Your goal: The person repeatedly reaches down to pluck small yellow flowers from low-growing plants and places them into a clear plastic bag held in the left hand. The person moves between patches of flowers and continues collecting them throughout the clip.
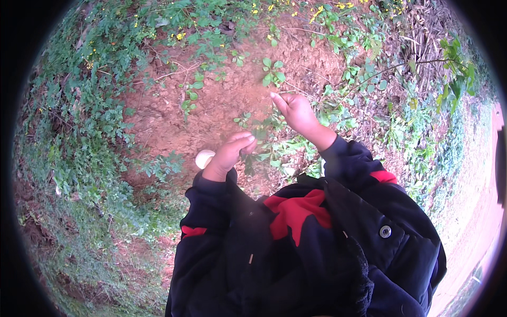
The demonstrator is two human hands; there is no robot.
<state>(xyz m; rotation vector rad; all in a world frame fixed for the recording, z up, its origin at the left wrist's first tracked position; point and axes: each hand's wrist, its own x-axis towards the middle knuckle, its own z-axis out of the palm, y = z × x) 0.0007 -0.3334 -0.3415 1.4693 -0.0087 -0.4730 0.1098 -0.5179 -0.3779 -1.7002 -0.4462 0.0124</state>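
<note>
My left hand [233, 152], thumb against curled fingers, is over reddish soil [170, 115]. Darker green leaves [249, 163] show just beside and below its fingertips; they look pinched in it, though blur hides the grip. Farther out and to the right is my right hand [299, 113], with fingers curled in and the thumb pointing towards a small broad-leaved plant [273, 73]. Nothing plainly shows in it, and its palm is hidden. A white round object [204, 158], partly covered by my left wrist, lies by the soil; its kind is unclear.
Dense leafy plants [91, 130] with some yellow flowers [180, 36] border the soil on the left and top. A thin leafy branch [396, 65] reaches in from the right, near dry stalks [424, 31]. A pale dirt path [471, 245] runs along the far right.
</note>
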